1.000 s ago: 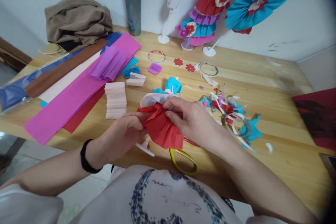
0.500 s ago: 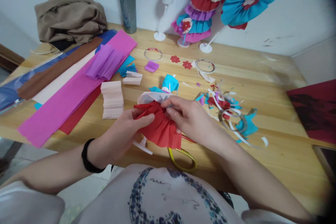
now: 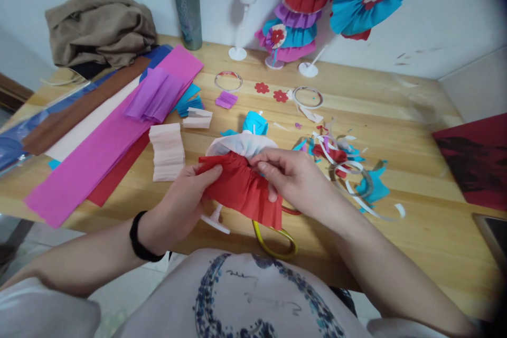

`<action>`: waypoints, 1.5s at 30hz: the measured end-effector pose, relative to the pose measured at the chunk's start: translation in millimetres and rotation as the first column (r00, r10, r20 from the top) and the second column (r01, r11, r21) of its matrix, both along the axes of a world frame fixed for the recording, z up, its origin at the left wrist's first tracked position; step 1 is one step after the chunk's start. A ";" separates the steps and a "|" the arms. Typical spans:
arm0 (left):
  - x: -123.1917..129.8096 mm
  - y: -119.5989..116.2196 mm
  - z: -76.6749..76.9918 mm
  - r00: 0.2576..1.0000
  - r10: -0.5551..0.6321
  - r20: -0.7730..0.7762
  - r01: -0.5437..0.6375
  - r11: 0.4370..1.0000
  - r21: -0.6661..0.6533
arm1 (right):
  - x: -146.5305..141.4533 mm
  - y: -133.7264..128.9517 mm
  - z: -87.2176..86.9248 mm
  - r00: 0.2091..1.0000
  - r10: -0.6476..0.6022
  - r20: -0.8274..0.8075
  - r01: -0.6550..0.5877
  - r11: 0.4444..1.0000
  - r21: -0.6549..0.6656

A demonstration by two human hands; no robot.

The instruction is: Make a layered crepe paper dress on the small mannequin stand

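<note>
A gathered strip of red crepe paper (image 3: 243, 187) spreads between my two hands. My left hand (image 3: 190, 190) pinches its left end, thumb on top. With thumb and forefinger closed, my right hand (image 3: 295, 174) grips the upper gathered edge near the right side. Just beyond lies a small paper-dressed figure, with a white ruffle (image 3: 237, 142) and a blue crepe paper top (image 3: 255, 123); the red paper covers its lower part. A white stand base (image 3: 216, 220) pokes out below the red paper. Yellow-handled scissors (image 3: 277, 243) lie partly beneath it.
Folded crepe paper strips (image 3: 114, 137) lie at left, near a pale pleated piece (image 3: 167, 152). Paper scraps and a tape roll (image 3: 352, 178) are at right. Red paper flowers (image 3: 261, 87), a grey bottle (image 3: 186, 5) and decorated stands (image 3: 295, 21) are farther back.
The red crepe paper is spread wider, its right end lower and farther right. My right hand has shifted slightly right along the gathered edge, and the view has moved slightly.
</note>
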State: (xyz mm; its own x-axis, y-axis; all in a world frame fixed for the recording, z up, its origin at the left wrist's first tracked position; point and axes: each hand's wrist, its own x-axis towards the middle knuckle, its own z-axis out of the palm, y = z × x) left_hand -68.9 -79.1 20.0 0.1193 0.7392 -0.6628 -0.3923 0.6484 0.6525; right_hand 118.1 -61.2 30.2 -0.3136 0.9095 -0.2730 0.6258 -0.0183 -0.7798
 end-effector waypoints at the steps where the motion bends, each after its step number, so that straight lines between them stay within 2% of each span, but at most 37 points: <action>1: 0.1 -0.1 -0.4 1.000 -0.003 0.007 0.003 1.000 0.003 | 1.1 0.0 -1.0 1.000 -0.006 -0.006 0.006 1.000 -0.005; 5: -0.4 -0.5 -2.0 1.000 -0.009 0.014 0.009 1.000 0.009 | 3.6 1.0 -3.7 0.997 -0.047 -0.054 0.045 0.998 -0.049; 8: -1.2 -0.7 -2.6 1.000 0.002 0.008 -0.002 1.000 0.003 | 4.0 2.2 -4.6 0.977 -0.131 -0.168 0.104 0.982 -0.157; 14: -1.0 -1.3 -3.8 1.000 0.004 0.025 -0.005 0.999 0.033 | 8.8 2.9 -10.3 0.816 -0.401 -0.416 0.221 0.882 -0.416; 17: -0.6 -1.0 -3.1 1.000 0.017 0.017 -0.017 1.000 0.013 | 14.1 2.9 -13.6 0.745 -0.475 -0.468 0.235 0.844 -0.482; 20: -0.7 -0.9 -1.7 1.000 0.018 0.023 -0.018 1.000 -0.005 | 19.0 2.1 -17.0 0.731 -0.491 -0.474 0.245 0.837 -0.489; 22: -1.1 -1.4 -1.3 0.999 0.012 0.031 -0.012 1.000 0.001 | 20.6 0.1 -18.8 0.760 -0.450 -0.468 0.243 0.866 -0.437; 26: -2.5 -3.3 -3.5 1.000 -0.007 0.027 0.006 0.999 0.032 | 17.4 -8.0 -18.7 0.850 -0.336 -0.406 0.262 0.938 -0.227; 28: -3.2 -3.8 -5.1 1.000 -0.026 0.010 0.026 0.999 0.035 | 12.6 -12.9 -16.9 0.885 -0.276 -0.376 0.266 0.961 -0.080; 30: -3.7 -4.0 -5.7 0.999 -0.046 0.005 0.046 0.998 0.038 | 6.7 -16.7 -14.6 0.926 -0.184 -0.331 0.236 0.964 0.126; 33: -3.8 -4.8 -3.4 0.997 -0.077 0.032 0.074 0.995 0.070 | -2.6 -19.3 -10.7 0.974 0.002 -0.225 0.101 0.891 0.442; 35: -3.9 -5.9 -0.5 0.992 -0.114 0.052 0.108 0.990 0.095 | -8.4 -20.2 -8.4 0.980 0.121 -0.158 -0.013 0.831 0.556; 37: -4.4 -7.4 1.5 0.985 -0.158 0.074 0.150 0.983 0.110 | -14.2 -21.7 -6.8 0.978 0.197 -0.068 -0.117 0.789 0.603; 39: -5.2 -9.2 1.5 0.974 -0.190 0.122 0.174 0.975 0.136 | -20.0 -23.8 -6.0 0.977 0.204 0.055 -0.194 0.763 0.616; 42: -5.6 -11.7 -1.6 0.952 -0.224 0.211 0.191 0.968 0.166 | -27.8 -25.8 -7.5 0.965 0.139 0.222 -0.252 0.723 0.643; 45: -5.2 -12.2 -3.3 0.938 -0.246 0.243 0.198 0.958 0.206 | -31.3 -23.9 -11.1 0.956 0.085 0.282 -0.269 0.639 0.720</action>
